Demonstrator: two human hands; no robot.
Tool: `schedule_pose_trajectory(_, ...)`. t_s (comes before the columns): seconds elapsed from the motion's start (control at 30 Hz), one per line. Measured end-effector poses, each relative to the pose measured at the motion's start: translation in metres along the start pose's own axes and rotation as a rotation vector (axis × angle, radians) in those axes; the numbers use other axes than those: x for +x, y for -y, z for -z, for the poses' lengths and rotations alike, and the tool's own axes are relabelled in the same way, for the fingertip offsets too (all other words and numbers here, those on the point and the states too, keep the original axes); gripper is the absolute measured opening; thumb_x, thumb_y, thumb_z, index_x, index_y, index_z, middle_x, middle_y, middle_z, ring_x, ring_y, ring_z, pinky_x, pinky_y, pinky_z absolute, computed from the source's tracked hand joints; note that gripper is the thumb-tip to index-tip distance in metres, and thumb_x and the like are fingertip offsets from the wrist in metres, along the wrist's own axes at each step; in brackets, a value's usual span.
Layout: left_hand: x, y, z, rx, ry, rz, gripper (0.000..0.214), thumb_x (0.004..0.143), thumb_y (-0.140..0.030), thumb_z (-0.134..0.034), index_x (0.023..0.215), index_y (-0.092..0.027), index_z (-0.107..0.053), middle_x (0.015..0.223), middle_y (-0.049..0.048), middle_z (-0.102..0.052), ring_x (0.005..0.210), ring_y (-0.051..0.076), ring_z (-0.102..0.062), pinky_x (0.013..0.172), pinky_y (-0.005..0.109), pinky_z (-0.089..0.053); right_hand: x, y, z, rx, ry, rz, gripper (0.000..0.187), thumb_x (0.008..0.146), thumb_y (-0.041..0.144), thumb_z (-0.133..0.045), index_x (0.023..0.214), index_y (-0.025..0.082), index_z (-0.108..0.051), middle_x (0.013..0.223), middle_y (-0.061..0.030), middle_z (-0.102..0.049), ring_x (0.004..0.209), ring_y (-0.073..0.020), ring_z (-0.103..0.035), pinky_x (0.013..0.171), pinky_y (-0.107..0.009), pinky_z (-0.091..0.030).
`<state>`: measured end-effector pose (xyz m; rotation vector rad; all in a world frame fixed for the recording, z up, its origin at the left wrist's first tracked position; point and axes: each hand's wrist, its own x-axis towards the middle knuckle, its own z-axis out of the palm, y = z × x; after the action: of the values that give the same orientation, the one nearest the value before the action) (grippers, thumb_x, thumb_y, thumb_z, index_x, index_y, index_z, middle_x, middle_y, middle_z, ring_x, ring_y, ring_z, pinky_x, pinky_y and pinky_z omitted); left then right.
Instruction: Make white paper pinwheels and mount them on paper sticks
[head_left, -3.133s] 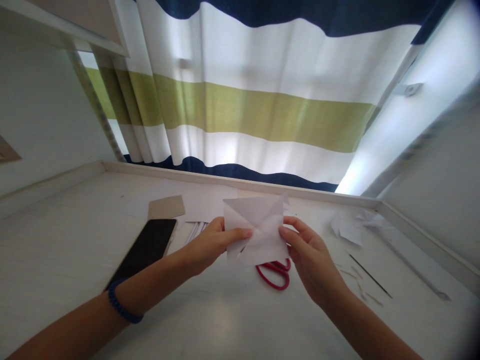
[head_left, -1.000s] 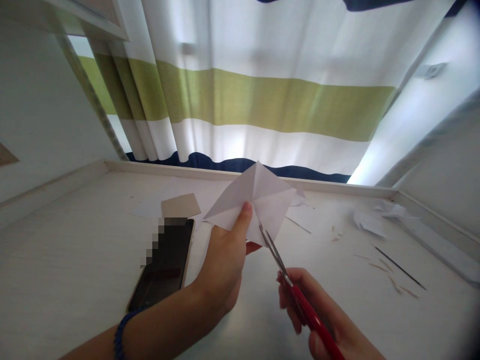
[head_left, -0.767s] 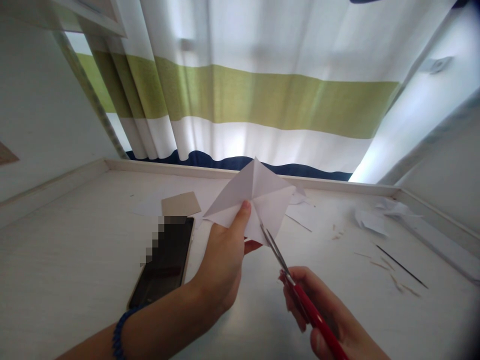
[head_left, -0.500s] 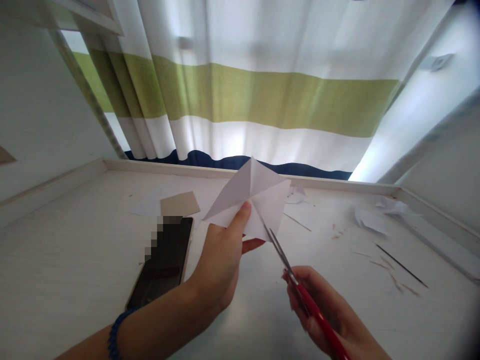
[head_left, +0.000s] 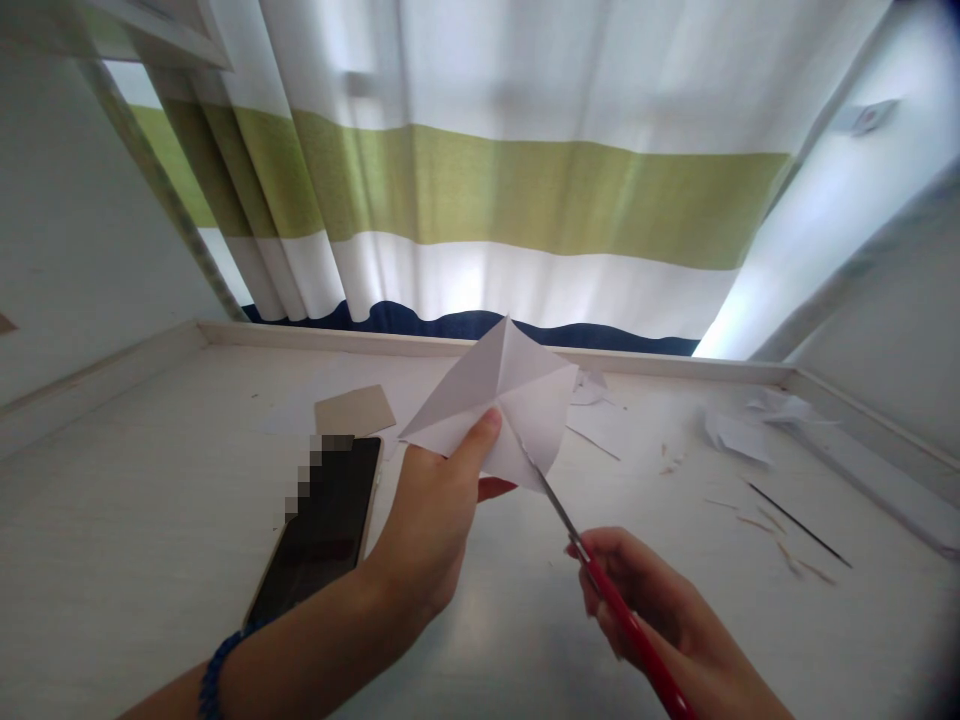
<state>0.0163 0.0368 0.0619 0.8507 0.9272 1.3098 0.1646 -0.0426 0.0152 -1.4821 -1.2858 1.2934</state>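
striped curtain (head_left: 525, 200) behind a pale worktop (head_left: 495, 660). creased white paper (head_left: 536, 390) is held up over it, left hand (head_left: 431, 520) pinching it between fingers. right hand (head_left: 664, 595) has its fingers wrapped round red scissors (head_left: 607, 592), blades at the lower corner. that cut looks underway; top and right creases look uncut to me. no containers in view.

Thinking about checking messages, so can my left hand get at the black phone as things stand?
Probably not without letting go: your left hand is holding the creased white paper. The black phone lies nearby, partly covered by your left forearm.
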Motion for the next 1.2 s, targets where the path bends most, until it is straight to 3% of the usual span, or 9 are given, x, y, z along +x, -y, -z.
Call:
schedule_pose_trajectory(0.4,-0.0059,0.0005,-0.0055,0.006,0.104,0.124,0.035,0.072,-0.02,-0.059,0.105,-0.026,-0.055,0.101,0.0023,-0.06,0.085,0.019,-0.058,0.052,0.025,-0.056,0.0035,-0.0012,-0.0026,0.29,0.005,0.047,0.02,0.071,0.033,-0.063,0.085,0.02,-0.057,0.065,0.0023,-0.052,0.053,-0.0087,-0.043,0.046,-0.019,-0.034)
schedule_pose_trajectory(0.63,-0.0065,0.004,-0.0059,0.035,0.164,0.176,0.034,0.073,-0.022,-0.058,0.107,-0.027,-0.054,0.099,0.0026,-0.061,0.083,0.018,-0.058,0.054,0.024,-0.056,0.0045,0.0007,0.0004,0.371,0.109,0.042,0.031,0.07,0.044,-0.061,0.083,0.017,-0.053,0.063,0.0022,-0.05,0.048,-0.0067,-0.039,0.044,-0.02,-0.032)
schedule_pose_trajectory(0.9,-0.0065,0.004,-0.0076,0.067,0.091,0.152,0.035,0.072,-0.019,-0.06,0.106,-0.027,-0.054,0.095,0.0005,-0.062,0.082,0.017,-0.059,0.05,0.019,-0.054,0.0048,-0.0038,0.0016,0.401,0.167,-0.004,0.036,0.069,0.049,-0.059,0.084,0.017,-0.051,0.061,0.0026,-0.047,0.048,-0.0069,-0.037,0.043,-0.019,-0.033)
schedule_pose_trajectory(1.2,-0.005,0.0061,-0.0068,0.076,0.023,0.111,0.035,0.069,-0.02,-0.063,0.102,-0.025,-0.056,0.095,0.0019,-0.062,0.081,0.018,-0.059,0.046,0.019,-0.053,0.0037,-0.0022,0.0024,0.291,0.13,0.031,0.03,0.071,0.043,-0.06,0.084,0.016,-0.053,0.063,0.0018,-0.048,0.049,-0.0068,-0.039,0.041,-0.018,-0.031)
